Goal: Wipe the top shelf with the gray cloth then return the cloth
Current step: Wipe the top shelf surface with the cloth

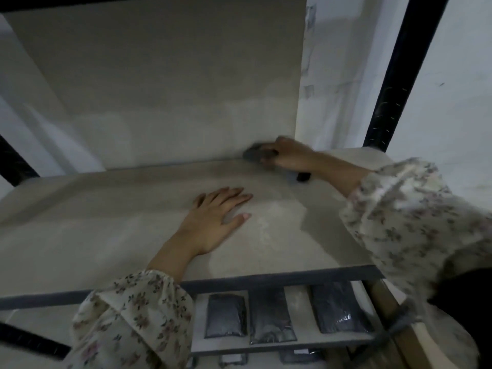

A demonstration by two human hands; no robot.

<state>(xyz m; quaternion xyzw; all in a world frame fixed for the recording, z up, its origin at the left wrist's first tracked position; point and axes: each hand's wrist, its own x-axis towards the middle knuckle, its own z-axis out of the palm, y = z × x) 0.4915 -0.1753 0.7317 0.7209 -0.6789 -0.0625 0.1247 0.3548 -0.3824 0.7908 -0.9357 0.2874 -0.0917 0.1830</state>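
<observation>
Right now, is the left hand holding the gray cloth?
No, the left hand lies flat on the top shelf; the right hand holds the gray cloth.

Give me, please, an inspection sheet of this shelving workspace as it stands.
Surface: top shelf, pale board with lighter smudges near its middle.
Job's things: gray cloth in the back right corner, against the back panel.
Clutter: three dark packets on the lower shelf; small black item by the right wrist, unclear.
Grips: right hand grips the cloth; left hand lies flat on the shelf.
Cables: nothing seen.
Surroundings: black upright post at right; white wall beyond.
</observation>
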